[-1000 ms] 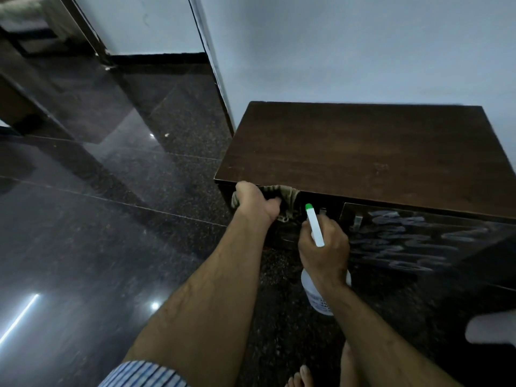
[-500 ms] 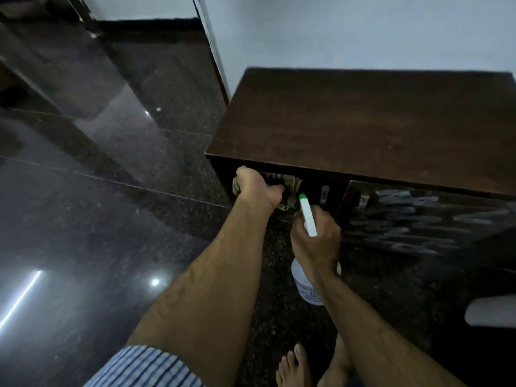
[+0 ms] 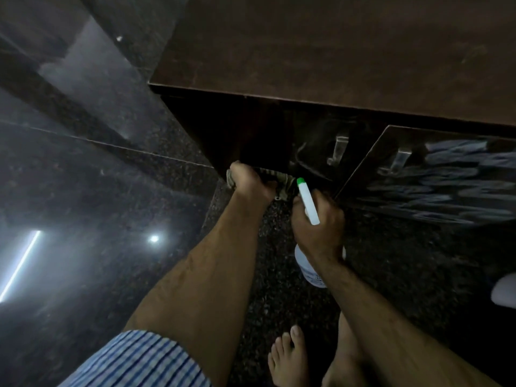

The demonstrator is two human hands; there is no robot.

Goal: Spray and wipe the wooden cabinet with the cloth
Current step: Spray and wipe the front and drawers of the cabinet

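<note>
The wooden cabinet (image 3: 335, 46) stood against the dark polished floor (image 3: 83, 191), its flat top filling the upper right of the view and its shadowed front face dropping away below the near edge. Low on that front, at the left panel's bottom edge, the cloth (image 3: 282, 181) was bunched under the left hand (image 3: 251, 182), whose fingers were curled tight around the striped fabric and pressed it to the wood. Just beside it on the right, the right hand (image 3: 318, 230) was wrapped around the neck of the spray bottle (image 3: 308, 202), the white head with its green tip pointing up toward the cabinet front and the clear body hanging below the wrist. Two metal handles (image 3: 339, 150) showed on the doors further right, and the right door (image 3: 446, 174) stood ajar with a pale reflection across it. The step appeared to be wiping the lower left panel. Doing it well would likely mean flattening the cloth for wider contact, keeping even pressure along the grain down to the bottom edge, and holding the nozzle clear so the bottle did not knock the open door. A bare foot (image 3: 290, 356) stood close to the base, so drips on the glossy floor could be slippery.
</note>
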